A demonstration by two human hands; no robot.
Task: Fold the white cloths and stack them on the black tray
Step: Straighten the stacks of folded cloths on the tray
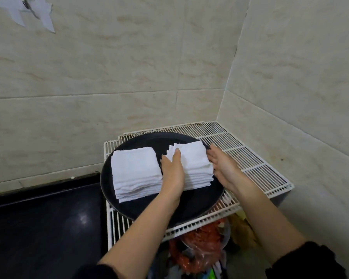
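On the black tray (199, 200), which sits on the wire rack (250, 150), your left hand (172, 170) and right hand (222, 166) bracket the right stack (193, 158) of white cloths. Both hands lie flat, fingers straight, seemingly gripping nothing. Press inward evenly to square its splayed far corner without nudging the left stack (135, 168) just beside it

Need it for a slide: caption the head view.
Left hand and right hand flank the right cloth stack on the black tray, beside the left cloth stack.
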